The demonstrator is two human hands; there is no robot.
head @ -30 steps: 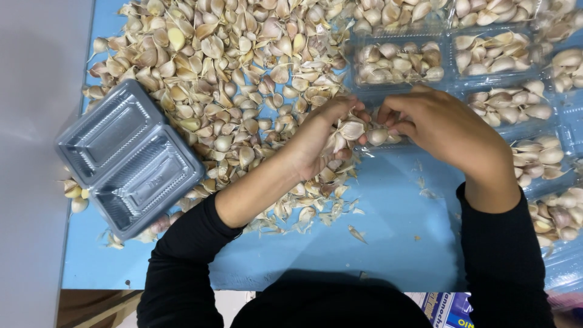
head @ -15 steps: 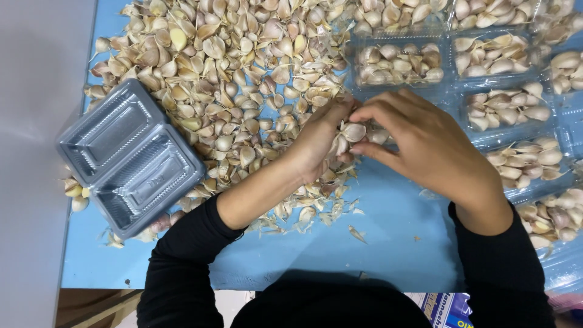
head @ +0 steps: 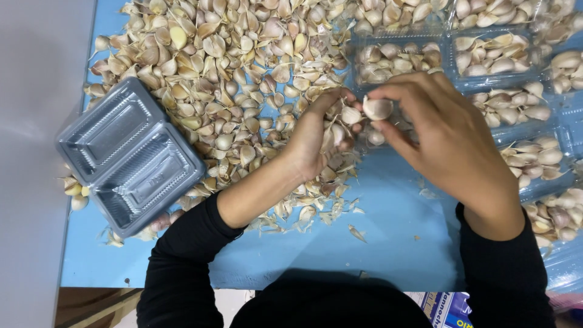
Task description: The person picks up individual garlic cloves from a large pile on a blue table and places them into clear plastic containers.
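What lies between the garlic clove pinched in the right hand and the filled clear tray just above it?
Nothing visible does. The right hand pinches the garlic clove just below the clear tray; only open space separates them. The left hand, beside the clove, cups more cloves.

Both arms are covered in long black sleeves of a soft, matte knit with no pattern or print. The left sleeve [head: 182, 261] is pushed up the forearm, its edge bunched into loose folds, so more of that arm is bare. The right sleeve [head: 507, 273] reaches closer to the wrist and ends in a plain, snug cuff. The left hand [head: 316, 136] and right hand [head: 443, 140] are bare: no gloves, rings, watch or bracelet. The black top [head: 328, 304] continues across the chest between the sleeves.
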